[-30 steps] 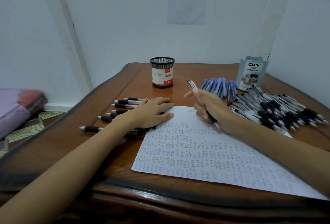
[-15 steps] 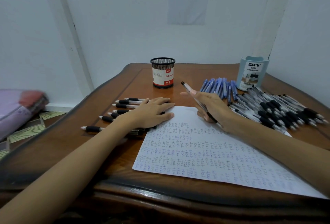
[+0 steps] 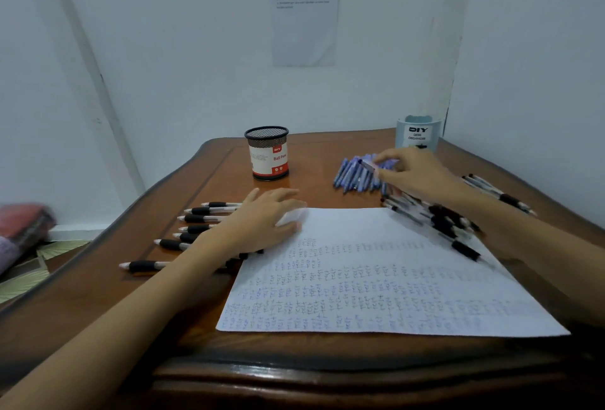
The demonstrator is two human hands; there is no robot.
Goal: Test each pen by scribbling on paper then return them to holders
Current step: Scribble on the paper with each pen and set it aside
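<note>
Head view shows the right hand (image 3: pixel 415 174) reaching over the fan of blue pens (image 3: pixel 352 177) at the far side of the surface (image 3: pixel 98 295), its thumb and first fingers (image 3: pixel 388 161) pinching one pen (image 3: pixel 369 166) near its end. Motion blur hides exactly how the tips sit. The left hand (image 3: pixel 262 220) lies palm down on the top left corner of the paper (image 3: pixel 376 278), its fingers relaxed and slightly spread, its wrist across a row of black-grip pens (image 3: pixel 199 220). A heap of black-grip pens (image 3: pixel 445 220) lies along the sheet's right edge, under the right forearm.

Such a pen is probably light, stiff and smooth in the barrel, so it likely rolls at a touch and slips if pinched by the bare plastic. The rubber sleeve near the tip looks like the surest place to grip for scribbling; for dropping it into the mesh cup (image 3: pixel 266 154) or the desk organizer (image 3: pixel 417 134), a mid-barrel pinch would keep it balanced. The thin sheet would likely slide without the flat hand on it.
</note>
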